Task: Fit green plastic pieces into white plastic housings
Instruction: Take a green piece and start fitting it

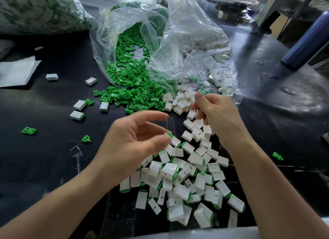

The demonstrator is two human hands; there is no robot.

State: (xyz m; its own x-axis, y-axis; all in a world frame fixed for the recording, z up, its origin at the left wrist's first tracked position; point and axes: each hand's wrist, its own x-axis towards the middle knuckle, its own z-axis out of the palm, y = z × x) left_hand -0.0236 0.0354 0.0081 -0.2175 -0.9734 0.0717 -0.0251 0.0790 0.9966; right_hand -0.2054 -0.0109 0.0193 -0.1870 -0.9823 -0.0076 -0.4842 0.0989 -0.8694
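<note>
A heap of green plastic pieces spills from an open clear bag onto the black table. Empty white housings lie at the mouth of a second clear bag. My right hand hovers over them, its fingers curled and pinching one white housing. My left hand is held palm up with relaxed, spread fingers and holds nothing. Just off its thumb tip lies a housing with a green end. Below both hands is a pile of several white housings with green pieces fitted.
Stray housings and green pieces dot the table's left side. A white sheet lies far left, and a large filled bag stands at the back left. A dark blue cylinder leans at right.
</note>
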